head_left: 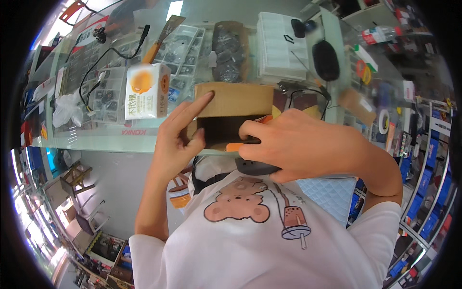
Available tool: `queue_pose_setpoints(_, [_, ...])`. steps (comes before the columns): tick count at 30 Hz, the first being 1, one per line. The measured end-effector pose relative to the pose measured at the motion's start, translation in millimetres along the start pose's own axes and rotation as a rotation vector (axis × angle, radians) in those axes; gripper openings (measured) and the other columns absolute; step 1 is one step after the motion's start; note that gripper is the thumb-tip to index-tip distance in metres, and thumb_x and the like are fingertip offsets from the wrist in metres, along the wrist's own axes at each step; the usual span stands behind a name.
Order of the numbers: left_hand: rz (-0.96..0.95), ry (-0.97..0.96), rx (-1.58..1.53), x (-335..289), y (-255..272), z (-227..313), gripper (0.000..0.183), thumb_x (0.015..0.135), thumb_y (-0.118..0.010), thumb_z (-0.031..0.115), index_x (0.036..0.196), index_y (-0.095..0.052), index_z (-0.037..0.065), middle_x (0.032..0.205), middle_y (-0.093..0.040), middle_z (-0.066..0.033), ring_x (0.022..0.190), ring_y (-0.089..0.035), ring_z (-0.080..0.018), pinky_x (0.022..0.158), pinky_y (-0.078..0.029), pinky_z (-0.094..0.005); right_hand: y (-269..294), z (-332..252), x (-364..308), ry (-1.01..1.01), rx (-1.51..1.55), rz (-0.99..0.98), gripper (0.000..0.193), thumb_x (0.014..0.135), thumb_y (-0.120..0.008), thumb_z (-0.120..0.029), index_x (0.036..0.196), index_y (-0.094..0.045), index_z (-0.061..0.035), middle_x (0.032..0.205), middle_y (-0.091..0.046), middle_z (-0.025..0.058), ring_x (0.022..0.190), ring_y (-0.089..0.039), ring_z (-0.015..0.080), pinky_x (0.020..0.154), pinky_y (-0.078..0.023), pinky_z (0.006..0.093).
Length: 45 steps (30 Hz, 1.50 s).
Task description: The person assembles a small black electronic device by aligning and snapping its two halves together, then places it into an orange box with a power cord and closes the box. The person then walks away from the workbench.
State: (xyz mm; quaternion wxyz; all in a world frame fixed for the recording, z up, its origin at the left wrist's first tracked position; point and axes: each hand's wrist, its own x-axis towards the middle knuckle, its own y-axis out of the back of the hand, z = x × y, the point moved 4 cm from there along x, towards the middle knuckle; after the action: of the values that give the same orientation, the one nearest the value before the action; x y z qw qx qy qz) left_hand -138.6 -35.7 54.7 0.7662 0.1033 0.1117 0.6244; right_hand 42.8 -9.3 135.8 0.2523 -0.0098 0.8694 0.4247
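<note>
My left hand (175,137) holds the cardboard box (234,113) at the counter's (96,139) near edge, forefinger stretched along its upper left corner, thumb against its dark side. My right hand (298,144) is closed tight around an orange-handled cutter (240,144) at the box's lower edge. A tissue pack (147,91) stands just left of the box

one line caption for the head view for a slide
Left hand steadies a small cardboard box while the right hand works an orange-handled tool at it.
</note>
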Motion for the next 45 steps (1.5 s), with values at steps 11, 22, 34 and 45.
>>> queue_pose_setpoints(11, [0.052, -0.018, -0.046, -7.5, -4.6, -1.7, 0.065, 0.068, -0.050, -0.007, 0.130, -0.053, 0.013, 0.081, -0.047, -0.0057, 0.068, -0.042, -0.0138, 0.060, -0.036, -0.0228, -57.6, 30.5, -62.8, -0.179, 0.457, 0.458, 0.045, 0.063, -0.074, -0.023, 0.098, -0.052, -0.0063, 0.123, -0.051, 0.0070, 0.085, -0.061, 0.0273, 0.068, -0.048, 0.0341])
queue_pose_setpoints(22, [-0.118, -0.126, 0.156, -3.8, -1.0, 0.9, 0.090, 0.064, -0.079, 0.016, 0.142, -0.035, 0.017, 0.102, -0.055, -0.0116, 0.088, -0.052, -0.0281, 0.077, -0.044, -0.0353, 43.5, -21.3, -66.6, -0.001, 0.070, 0.771, 0.051, 0.052, -0.078, -0.016, 0.097, -0.059, -0.0021, 0.088, -0.065, 0.0122, 0.074, -0.062, 0.0264, 0.066, -0.046, 0.0333])
queue_pose_setpoints(34, [-0.065, -0.194, 0.106, -16.8, -8.8, -5.0, 0.090, 0.062, -0.075, 0.004, 0.142, -0.034, 0.014, 0.090, -0.054, -0.0123, 0.084, -0.050, -0.0319, 0.075, -0.043, -0.0385, 21.6, -13.2, 47.9, 0.019, -0.127, 0.346, 0.037, 0.065, -0.075, -0.016, 0.097, -0.060, -0.0057, 0.083, -0.061, 0.0051, 0.081, -0.059, 0.0220, 0.068, -0.047, 0.0324])
queue_pose_setpoints(45, [-0.098, -0.210, 0.006, -11.6, -12.7, 5.0, 0.078, 0.067, -0.075, 0.010, 0.137, -0.041, 0.009, 0.103, -0.054, -0.0132, 0.090, -0.051, -0.0301, 0.081, -0.042, -0.0389, -11.2, 32.7, -36.8, -0.413, 0.347, 0.950, 0.021, 0.068, -0.071, -0.002, 0.087, -0.063, -0.0004, 0.090, -0.060, 0.0093, 0.077, -0.058, 0.0263, 0.067, -0.047, 0.0309])
